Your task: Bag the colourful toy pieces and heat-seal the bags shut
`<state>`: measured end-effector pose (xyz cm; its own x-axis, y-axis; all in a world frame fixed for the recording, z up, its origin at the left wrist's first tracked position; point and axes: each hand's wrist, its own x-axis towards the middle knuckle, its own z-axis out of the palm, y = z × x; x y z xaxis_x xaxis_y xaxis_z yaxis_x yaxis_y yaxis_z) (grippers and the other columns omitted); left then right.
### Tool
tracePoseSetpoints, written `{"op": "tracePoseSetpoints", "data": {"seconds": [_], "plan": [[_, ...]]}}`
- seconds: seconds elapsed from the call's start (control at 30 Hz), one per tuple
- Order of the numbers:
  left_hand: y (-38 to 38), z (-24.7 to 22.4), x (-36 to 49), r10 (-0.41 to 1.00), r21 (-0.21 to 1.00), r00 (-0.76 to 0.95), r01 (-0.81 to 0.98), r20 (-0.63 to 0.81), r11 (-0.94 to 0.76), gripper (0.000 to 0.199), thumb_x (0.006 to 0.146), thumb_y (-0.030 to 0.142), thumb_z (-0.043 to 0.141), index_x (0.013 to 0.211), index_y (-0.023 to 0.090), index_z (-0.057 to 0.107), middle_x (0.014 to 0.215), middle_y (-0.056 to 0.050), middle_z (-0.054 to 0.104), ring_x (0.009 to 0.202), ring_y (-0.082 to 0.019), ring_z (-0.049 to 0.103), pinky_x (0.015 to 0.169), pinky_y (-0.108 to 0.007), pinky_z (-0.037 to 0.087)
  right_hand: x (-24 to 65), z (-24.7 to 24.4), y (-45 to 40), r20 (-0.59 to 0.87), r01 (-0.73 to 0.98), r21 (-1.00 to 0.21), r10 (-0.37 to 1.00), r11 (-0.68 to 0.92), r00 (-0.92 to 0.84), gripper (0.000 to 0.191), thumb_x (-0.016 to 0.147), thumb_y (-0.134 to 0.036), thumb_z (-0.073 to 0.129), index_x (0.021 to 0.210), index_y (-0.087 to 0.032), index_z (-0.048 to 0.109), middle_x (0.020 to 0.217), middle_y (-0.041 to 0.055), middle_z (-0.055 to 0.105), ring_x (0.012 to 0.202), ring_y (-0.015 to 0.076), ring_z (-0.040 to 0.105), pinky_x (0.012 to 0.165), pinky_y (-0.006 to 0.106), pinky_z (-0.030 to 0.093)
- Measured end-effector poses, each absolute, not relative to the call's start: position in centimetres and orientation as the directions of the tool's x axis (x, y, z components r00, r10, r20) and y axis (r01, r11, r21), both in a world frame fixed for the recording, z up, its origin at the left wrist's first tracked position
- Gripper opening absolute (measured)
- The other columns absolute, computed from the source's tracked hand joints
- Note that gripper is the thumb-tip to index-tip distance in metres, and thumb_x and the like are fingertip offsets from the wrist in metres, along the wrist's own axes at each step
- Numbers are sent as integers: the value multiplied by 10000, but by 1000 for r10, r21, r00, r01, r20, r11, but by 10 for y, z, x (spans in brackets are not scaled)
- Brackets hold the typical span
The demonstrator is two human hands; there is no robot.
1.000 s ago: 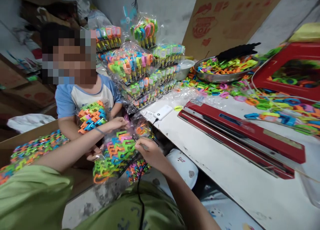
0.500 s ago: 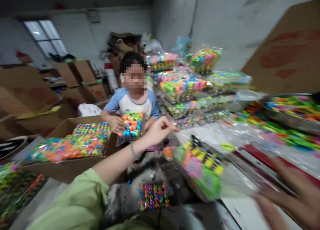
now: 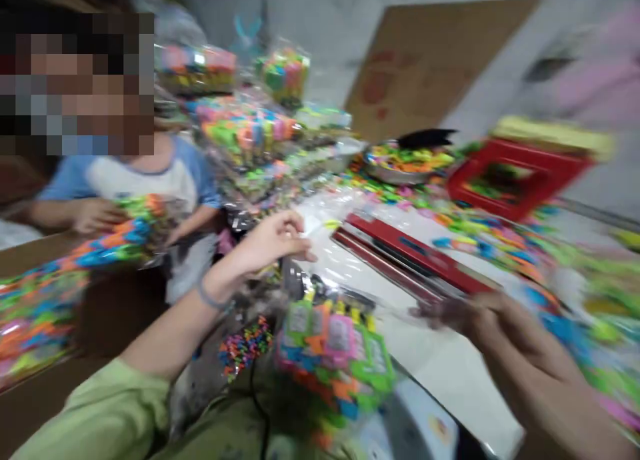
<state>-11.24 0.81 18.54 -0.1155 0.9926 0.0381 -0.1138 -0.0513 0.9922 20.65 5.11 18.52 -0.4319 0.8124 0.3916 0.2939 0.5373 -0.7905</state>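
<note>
A clear plastic bag of brightly coloured plastic toys (image 3: 340, 340) hangs over my lap, tilted, its toys bunched at the bottom. At the bag's upper left corner is my left hand (image 3: 273, 241), its fingers curled in a pinch on the thin film. My right hand (image 3: 475, 317) is closed on the film at the other end, blurred by motion. Just beyond the bag lies a long red bag sealer (image 3: 415, 250) on the white work surface (image 3: 445, 373). The film between my hands is hard to make out.
Someone in a blue-sleeved shirt (image 3: 145, 173) stands at left, holding a filled bag (image 3: 135, 227) over a cardboard box (image 3: 30, 393). Filled bags (image 3: 240, 123) are stacked behind. Loose toy pieces, a bowl (image 3: 400, 173) and a red stool (image 3: 520, 180) are at right. A small bag (image 3: 245, 347) lies below.
My view has swung to the right, bringing the red stool and more loose pieces in. The bag of toys now hangs lower, nearer my lap, between my hands.
</note>
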Motion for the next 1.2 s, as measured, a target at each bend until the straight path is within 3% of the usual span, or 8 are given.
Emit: {"op": "tracePoseSetpoints", "data": {"seconds": [0.2, 0.4, 0.57, 0.73, 0.9, 1.0, 1.1, 1.2], "plan": [[10, 183, -89, 998, 999, 29, -27, 47, -46, 318, 668, 279, 808, 787, 194, 525, 562, 78, 505, 589, -139, 674, 451, -153, 435, 240, 182, 14, 256, 325, -835, 837, 443, -483, 312, 950, -493, 494, 818, -253, 644, 781, 64, 669, 755, 199, 656, 640, 283, 544], [25, 206, -78, 975, 969, 5, 110, 223, -222, 203, 711, 226, 759, 812, 197, 586, 643, 70, 519, 571, -101, 636, 532, -193, 531, 248, 174, -3, 161, 268, -907, 855, 326, -493, 353, 950, -521, 468, 832, -235, 638, 877, 91, 686, 868, 229, 656, 743, 330, 543], [108, 210, -40, 937, 897, 122, 272, 327, -349, 220, 735, 226, 726, 893, 158, 587, 715, 32, 551, 623, -120, 618, 614, -263, 543, 242, 139, 18, -13, 35, -999, 922, 0, -387, 361, 915, -567, 499, 781, -233, 477, 1129, 118, 668, 937, 243, 660, 812, 391, 541], [196, 179, 31, 881, 826, 408, 392, 239, -406, 201, 757, 152, 688, 940, 138, 606, 694, 11, 582, 565, -112, 571, 577, -247, 461, 237, 79, 32, -185, -195, -938, 888, -288, -420, 438, 806, -624, 613, 748, -240, 412, 1146, 119, 659, 920, 269, 675, 850, 452, 523], [225, 140, 123, 805, 802, 574, 405, 151, -439, 165, 752, 84, 636, 911, 124, 630, 677, 2, 607, 602, -138, 589, 599, -253, 441, 238, 35, 30, -196, -310, -901, 921, -305, -337, 477, 759, -629, 663, 716, -227, 411, 1251, 125, 596, 926, 255, 651, 859, 443, 515], [217, 124, 152, 762, 771, 629, 406, 153, -490, 129, 753, 94, 638, 879, 111, 658, 804, -60, 689, 756, -175, 638, 691, -270, 468, 238, 17, 25, -172, -301, -920, 949, -251, -265, 466, 772, -662, 628, 749, -229, 457, 1147, 107, 627, 887, 241, 624, 827, 416, 521], [195, 118, 133, 759, 745, 635, 436, 143, -505, 245, 800, 211, 651, 1029, 127, 674, 1030, -109, 716, 940, -222, 658, 832, -315, 484, 241, -1, 18, -152, -239, -947, 954, -216, -259, 463, 797, -672, 592, 747, -223, 487, 924, 65, 642, 838, 227, 602, 816, 386, 504], [168, 112, 74, 822, 634, 531, 567, 207, -526, 360, 858, 368, 608, 1159, 178, 662, 1201, -113, 668, 1109, -270, 607, 993, -390, 427, 252, -24, 12, -127, -149, -976, 967, -162, -219, 463, 848, -661, 527, 729, -213, 529, 889, 63, 633, 822, 215, 588, 810, 360, 489]]}}
